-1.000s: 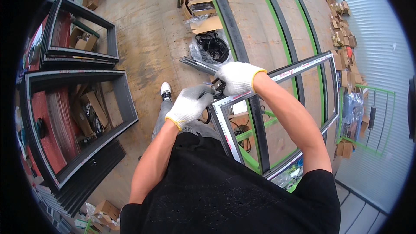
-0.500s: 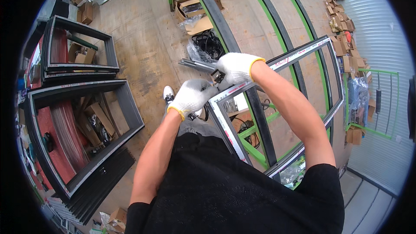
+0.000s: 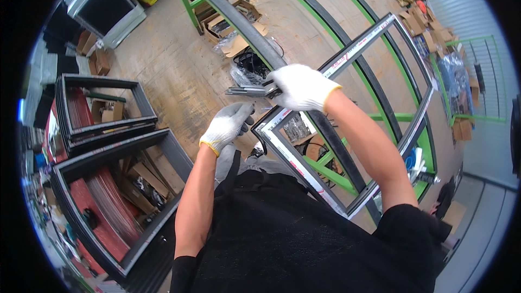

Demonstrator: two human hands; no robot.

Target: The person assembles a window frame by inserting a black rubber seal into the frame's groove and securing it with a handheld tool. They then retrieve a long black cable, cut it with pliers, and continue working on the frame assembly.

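My right hand (image 3: 301,88), in a white knit glove, closes around a small black part (image 3: 274,92) just above the near-left corner of a dark window frame (image 3: 350,54) with printed film strips. Thin grey metal strips (image 3: 244,91) stick out to the left beside that hand. Left of the frame corner, apart from it, my left hand (image 3: 225,126) has its gloved fingers curled together. Whether anything small sits between those fingertips cannot be made out. The window frame lies across the black-padded bars (image 3: 325,135) of a green stand.
Dark window frames (image 3: 122,184) lean in stacks on the left, with red material (image 3: 92,217) and cartons behind them. An open carton (image 3: 239,16) and bagged black cable (image 3: 252,68) are on the floor ahead. Boxes (image 3: 418,21) line the corrugated wall at right.
My left hand has drawn back from the frame corner and from my right hand. The right hand stays near the corner, still on the black part. The whole view has turned somewhat.
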